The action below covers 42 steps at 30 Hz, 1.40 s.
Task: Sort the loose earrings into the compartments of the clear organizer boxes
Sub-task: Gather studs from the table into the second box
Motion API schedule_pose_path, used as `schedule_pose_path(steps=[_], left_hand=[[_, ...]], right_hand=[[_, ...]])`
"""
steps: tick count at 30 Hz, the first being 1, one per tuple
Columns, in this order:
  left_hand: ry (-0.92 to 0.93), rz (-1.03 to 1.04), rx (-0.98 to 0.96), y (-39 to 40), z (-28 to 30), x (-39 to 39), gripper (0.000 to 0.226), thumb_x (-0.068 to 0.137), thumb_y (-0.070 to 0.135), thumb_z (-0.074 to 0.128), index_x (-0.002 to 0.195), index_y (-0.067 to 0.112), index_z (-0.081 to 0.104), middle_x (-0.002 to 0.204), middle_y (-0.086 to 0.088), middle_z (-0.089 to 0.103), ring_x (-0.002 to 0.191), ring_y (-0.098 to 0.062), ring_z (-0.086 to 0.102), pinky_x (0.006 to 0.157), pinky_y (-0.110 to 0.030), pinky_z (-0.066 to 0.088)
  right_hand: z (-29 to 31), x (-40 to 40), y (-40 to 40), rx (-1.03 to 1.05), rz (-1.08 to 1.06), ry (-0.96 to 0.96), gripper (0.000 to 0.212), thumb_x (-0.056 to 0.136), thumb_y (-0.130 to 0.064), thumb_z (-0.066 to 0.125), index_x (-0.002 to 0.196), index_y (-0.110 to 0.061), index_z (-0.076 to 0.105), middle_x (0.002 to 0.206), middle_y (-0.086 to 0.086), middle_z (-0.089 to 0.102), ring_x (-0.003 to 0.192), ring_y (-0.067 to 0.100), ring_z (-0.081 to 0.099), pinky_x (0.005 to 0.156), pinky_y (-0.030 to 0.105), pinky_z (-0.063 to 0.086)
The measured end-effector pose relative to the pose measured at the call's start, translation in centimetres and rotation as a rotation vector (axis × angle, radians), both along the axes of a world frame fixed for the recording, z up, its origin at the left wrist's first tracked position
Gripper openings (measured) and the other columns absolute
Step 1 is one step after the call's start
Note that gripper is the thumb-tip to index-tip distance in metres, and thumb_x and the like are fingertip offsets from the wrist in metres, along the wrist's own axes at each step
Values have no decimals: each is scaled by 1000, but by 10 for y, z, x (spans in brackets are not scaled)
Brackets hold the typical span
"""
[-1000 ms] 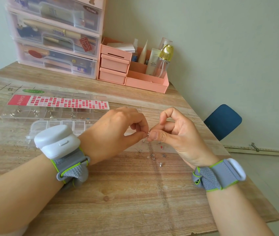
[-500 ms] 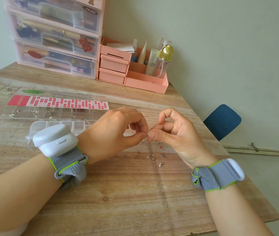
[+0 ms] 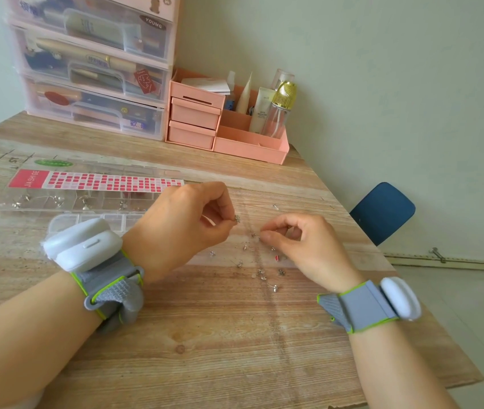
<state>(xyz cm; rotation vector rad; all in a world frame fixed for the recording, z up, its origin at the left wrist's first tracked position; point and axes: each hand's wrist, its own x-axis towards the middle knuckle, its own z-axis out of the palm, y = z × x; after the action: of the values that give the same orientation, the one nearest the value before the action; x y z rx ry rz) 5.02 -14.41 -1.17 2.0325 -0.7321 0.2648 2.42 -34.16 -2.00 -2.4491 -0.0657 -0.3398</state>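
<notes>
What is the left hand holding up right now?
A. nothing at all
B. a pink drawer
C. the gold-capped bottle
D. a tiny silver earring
D: the left hand pinches a tiny silver earring at its fingers, raised above the loose earrings that lie on the wooden table.
</notes>
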Motion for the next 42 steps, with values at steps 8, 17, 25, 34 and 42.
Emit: schedule_pose_path(steps=[8,17,25,34,42], left_hand=[[61,-64,-26,1,2,0,10,79,11,67,76,19,62,75,10,66,76,-2,62,74,-20,50],[139,-169,-189,1,3,3,5,76,8,68,77,10,64,78,-3,67,77,-11,64,79,-33,51],[108,-250,-239,2,5,1,21,69,25,65,79,7,66,80,-8,68,79,-19,64,79,-39,52],[81,-91,-93,27,24,-4,8,78,15,67,75,21,62,77,10,66,75,-1,61,78,-22,50],[95,125,15,113,26,-8,14,77,17,68,71,26,61,75,4,66,69,-3,59,68,-18,44]], right_hand=[[1,-1,6,-88,-28,-21,6,80,-26,70,75,-23,69,61,-14,56,50,-8,49,54,5,34],[18,-7,18,764,307,77,10,74,-13,63,84,-8,61,73,8,70,64,4,62,50,11,34],[23,-11,22,886,387,123,10,73,-12,59,82,-7,59,67,3,66,53,1,53,48,16,28],[30,-12,34,818,409,118,5,74,-15,61,79,-13,61,66,-3,61,55,4,43,49,17,29],[35,-7,87,454,550,102,9,86,-9,61,81,-17,59,75,-6,60,70,1,54,68,12,42]])
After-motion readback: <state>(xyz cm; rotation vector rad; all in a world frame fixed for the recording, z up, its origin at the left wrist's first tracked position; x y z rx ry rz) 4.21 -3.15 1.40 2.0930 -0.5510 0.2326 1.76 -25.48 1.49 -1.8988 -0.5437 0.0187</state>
